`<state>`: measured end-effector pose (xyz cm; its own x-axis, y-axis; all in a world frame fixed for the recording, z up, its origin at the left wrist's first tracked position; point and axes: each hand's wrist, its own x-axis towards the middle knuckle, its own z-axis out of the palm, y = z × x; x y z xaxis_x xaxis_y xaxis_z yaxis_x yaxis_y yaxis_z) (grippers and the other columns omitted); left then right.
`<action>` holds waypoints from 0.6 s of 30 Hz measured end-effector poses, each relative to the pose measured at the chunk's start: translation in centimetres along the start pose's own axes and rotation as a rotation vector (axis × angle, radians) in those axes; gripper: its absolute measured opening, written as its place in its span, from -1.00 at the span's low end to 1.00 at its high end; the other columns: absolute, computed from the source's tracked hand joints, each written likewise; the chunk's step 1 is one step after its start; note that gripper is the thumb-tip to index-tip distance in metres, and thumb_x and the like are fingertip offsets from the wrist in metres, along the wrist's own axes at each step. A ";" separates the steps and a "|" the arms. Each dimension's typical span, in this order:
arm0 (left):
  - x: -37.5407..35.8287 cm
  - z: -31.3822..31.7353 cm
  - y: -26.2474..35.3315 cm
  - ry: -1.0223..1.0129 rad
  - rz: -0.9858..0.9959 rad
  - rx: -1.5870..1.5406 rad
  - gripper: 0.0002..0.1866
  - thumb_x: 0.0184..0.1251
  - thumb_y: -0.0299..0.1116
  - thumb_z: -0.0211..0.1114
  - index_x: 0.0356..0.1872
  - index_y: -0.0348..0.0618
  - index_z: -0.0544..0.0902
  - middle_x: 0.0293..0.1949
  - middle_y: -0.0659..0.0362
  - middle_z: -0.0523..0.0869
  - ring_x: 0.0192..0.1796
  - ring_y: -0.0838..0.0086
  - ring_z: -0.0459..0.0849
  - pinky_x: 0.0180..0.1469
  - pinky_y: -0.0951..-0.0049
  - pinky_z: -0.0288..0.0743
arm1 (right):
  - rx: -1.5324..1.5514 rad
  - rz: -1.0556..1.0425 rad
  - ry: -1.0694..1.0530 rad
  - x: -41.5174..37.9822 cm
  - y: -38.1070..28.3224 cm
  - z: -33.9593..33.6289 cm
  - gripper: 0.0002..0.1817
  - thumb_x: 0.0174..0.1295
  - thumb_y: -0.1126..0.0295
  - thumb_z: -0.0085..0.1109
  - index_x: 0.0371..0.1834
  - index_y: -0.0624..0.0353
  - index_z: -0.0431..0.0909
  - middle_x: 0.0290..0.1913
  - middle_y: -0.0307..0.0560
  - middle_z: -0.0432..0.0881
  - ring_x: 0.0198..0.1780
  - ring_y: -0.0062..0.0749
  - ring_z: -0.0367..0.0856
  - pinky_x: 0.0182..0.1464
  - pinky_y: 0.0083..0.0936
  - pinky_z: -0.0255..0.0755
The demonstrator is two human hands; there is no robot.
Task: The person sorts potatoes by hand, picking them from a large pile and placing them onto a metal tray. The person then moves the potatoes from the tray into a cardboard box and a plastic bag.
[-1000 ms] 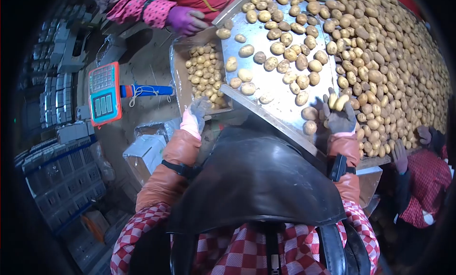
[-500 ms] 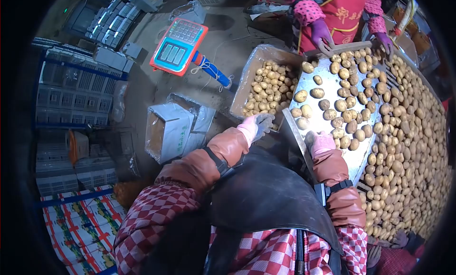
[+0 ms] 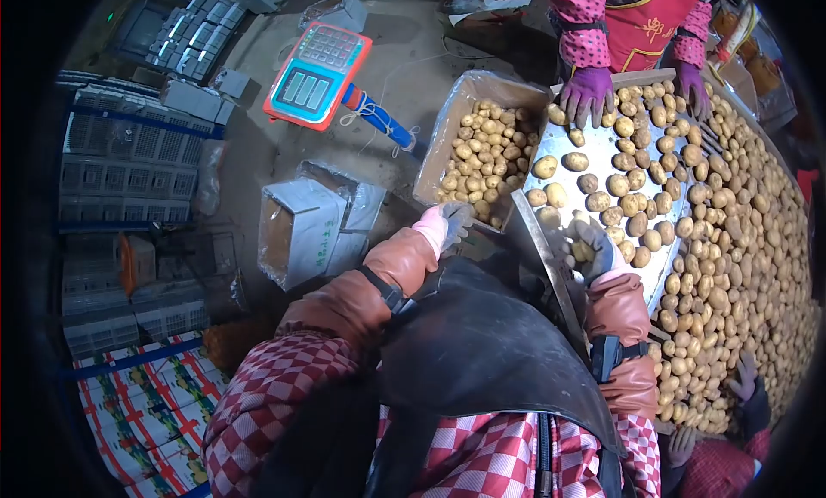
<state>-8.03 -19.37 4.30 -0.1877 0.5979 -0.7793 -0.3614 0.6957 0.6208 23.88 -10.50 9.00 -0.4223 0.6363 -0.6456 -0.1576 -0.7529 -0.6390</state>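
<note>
My left hand (image 3: 453, 224), in a grey and pink glove, is at the near edge of a lined carton (image 3: 437, 145) of potatoes (image 3: 489, 150). Its fingers are loosely bent and apart, with nothing visible in them. My right hand (image 3: 597, 247) is over the near end of the metal sorting tray (image 3: 564, 145), turned so the fingers show. A potato (image 3: 583, 251) lies within its curled fingers. Several loose potatoes (image 3: 619, 185) are scattered on the tray beyond that hand. The tray's raised metal edge (image 3: 542, 240) runs between my two hands.
A large heap of potatoes (image 3: 740, 266) fills the right side. Across the tray, a co-worker's purple-gloved hands (image 3: 588, 94) rest at its far end; another person's hands (image 3: 745, 378) are at lower right. A scale display (image 3: 317, 75) and white cartons (image 3: 314, 231) stand left.
My right hand has turned over and now holds a potato. My left hand has shifted slightly left. The co-worker's purple-gloved hand has reached further onto the tray.
</note>
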 end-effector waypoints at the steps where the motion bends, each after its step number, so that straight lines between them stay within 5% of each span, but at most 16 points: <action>1: 0.5 -0.3 -0.3 -0.011 0.019 0.029 -0.69 0.50 -0.16 0.11 0.06 -0.08 0.65 -0.20 0.09 0.73 -0.25 0.32 0.64 -0.24 0.28 0.52 | 0.060 0.035 0.124 -0.5 -0.8 2.4 -0.52 0.38 0.10 0.20 0.29 0.01 0.47 -0.11 -0.23 0.65 -0.23 -0.42 0.57 -0.28 -0.47 0.45; 4: 1.4 -1.3 -0.6 -0.028 0.018 -0.031 -0.63 0.54 -0.13 0.00 0.02 -0.15 0.65 -0.27 0.03 0.74 -0.33 0.23 0.66 -0.25 0.26 0.55 | 0.189 0.041 -0.195 0.9 -1.1 2.8 -0.54 0.38 0.08 0.19 0.27 0.02 0.51 0.01 -0.17 0.69 -0.12 -0.32 0.63 -0.17 -0.43 0.51; 6: 4.4 -4.5 -1.7 -0.183 -0.077 -0.257 -0.64 0.50 -0.12 0.04 0.01 -0.16 0.64 -0.25 0.01 0.74 -0.33 0.19 0.66 -0.27 0.24 0.54 | 0.242 0.118 -0.065 -0.8 -2.1 4.5 -0.56 0.38 0.07 0.18 0.23 0.03 0.56 0.06 -0.11 0.70 -0.03 -0.28 0.66 -0.13 -0.44 0.53; 8: 5.1 -5.6 -1.8 -0.022 -0.137 -0.104 -0.61 0.46 -0.05 0.09 0.05 -0.12 0.64 -0.21 0.01 0.74 -0.31 0.15 0.67 -0.25 0.19 0.54 | 0.216 0.033 -0.140 -1.0 -1.4 3.6 -0.57 0.37 0.08 0.18 0.18 0.09 0.58 0.06 -0.08 0.71 0.02 -0.25 0.66 -0.09 -0.41 0.57; 10: 6.8 -8.6 -3.3 -0.075 -0.206 -0.200 -0.65 0.43 -0.04 0.16 0.02 -0.04 0.64 -0.23 0.03 0.75 -0.37 0.17 0.67 -0.35 0.22 0.51 | 0.436 0.125 -0.246 0.0 -0.6 3.7 -0.56 0.37 0.10 0.18 0.17 0.15 0.56 0.02 -0.07 0.71 -0.01 -0.26 0.68 -0.07 -0.36 0.60; 11: 7.4 -9.3 -4.0 -0.122 -0.265 -0.291 -0.68 0.41 -0.02 0.22 -0.02 0.03 0.65 -0.24 0.05 0.76 -0.42 0.19 0.67 -0.44 0.26 0.49 | 0.512 0.119 -0.191 0.6 -0.1 4.9 -0.56 0.41 0.09 0.13 0.22 0.10 0.50 -0.03 0.06 0.70 -0.20 -0.17 0.77 -0.33 -0.42 0.75; 16: 6.2 -9.1 -4.9 0.099 -0.180 -0.061 -0.60 0.38 0.01 0.22 0.11 0.06 0.62 -0.05 0.00 0.73 -0.21 0.06 0.68 -0.24 0.08 0.53 | 0.109 0.100 -0.138 3.6 -0.8 11.0 -0.62 0.38 -0.01 0.14 0.06 -0.02 0.57 -0.09 -0.04 0.71 -0.32 -0.31 0.70 -0.45 -0.48 0.58; 17: 6.0 -9.5 -4.8 0.088 -0.175 -0.057 -0.53 0.38 0.04 0.20 0.18 0.04 0.60 0.04 -0.02 0.70 -0.08 0.00 0.69 -0.10 0.00 0.55 | 0.135 0.151 -0.117 3.1 -1.2 11.9 -0.58 0.37 0.01 0.12 0.07 0.09 0.54 -0.28 -0.05 0.72 -0.38 -0.32 0.66 -0.47 -0.52 0.48; 18: 5.6 -10.0 -4.8 0.091 -0.173 -0.058 -0.53 0.38 0.04 0.20 0.18 0.04 0.60 0.04 -0.02 0.70 -0.08 0.00 0.69 -0.10 0.00 0.55 | 0.063 0.224 -0.031 2.6 -1.1 12.3 -0.54 0.40 -0.01 0.08 0.12 0.13 0.49 -0.24 -0.03 0.71 -0.38 -0.32 0.65 -0.54 -0.55 0.43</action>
<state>-16.47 -23.36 -3.89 -0.1987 0.4316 -0.8799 -0.4473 0.7589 0.4733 11.98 -10.08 13.12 -0.4804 0.4475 -0.7543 -0.1122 -0.8843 -0.4532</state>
